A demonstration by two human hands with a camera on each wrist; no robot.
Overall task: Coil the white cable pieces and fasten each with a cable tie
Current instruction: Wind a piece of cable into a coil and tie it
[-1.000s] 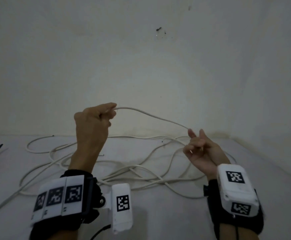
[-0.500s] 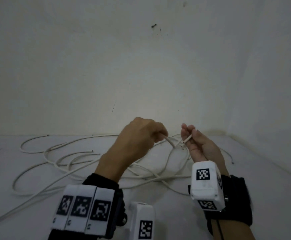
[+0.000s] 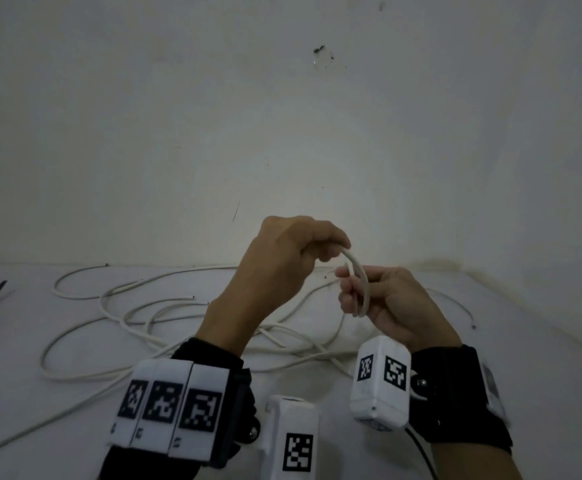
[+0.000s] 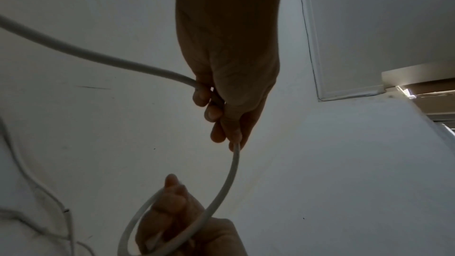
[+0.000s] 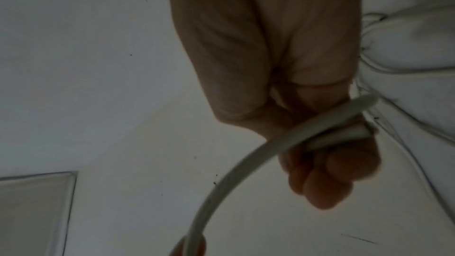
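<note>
The left hand has its fingers curled round the white cable, feeding it toward the right hand, which pinches 1 small first loop between thumb and fingers; both are raised above the white surface; the remaining cable pieces lie loose and tangled there; coiling appears barely begun; no cable tie is visible; every fastening seems left to do.

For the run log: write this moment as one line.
step: coiling, first loop | left hand: grips white cable | right hand: holds loop | loose cables: on floor | cable tie: unseen
</note>
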